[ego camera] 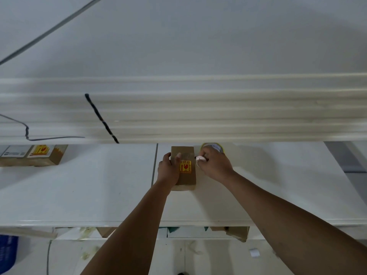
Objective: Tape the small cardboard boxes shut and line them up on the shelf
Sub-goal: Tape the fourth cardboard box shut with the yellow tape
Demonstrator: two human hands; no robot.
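The left hand (168,170) grips the small brown cardboard box (188,180) on the white worktop (79,195); the right hand (215,165) pinches an indistinct small white object (201,158), half hiding a yellow-rimmed tape roll (216,147).

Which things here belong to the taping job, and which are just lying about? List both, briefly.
Job: box, gripped by left hand; tape roll behind right hand; white item pinched in right hand; second box, far left.
Lying about: black cable; blue crate; white scrap below.
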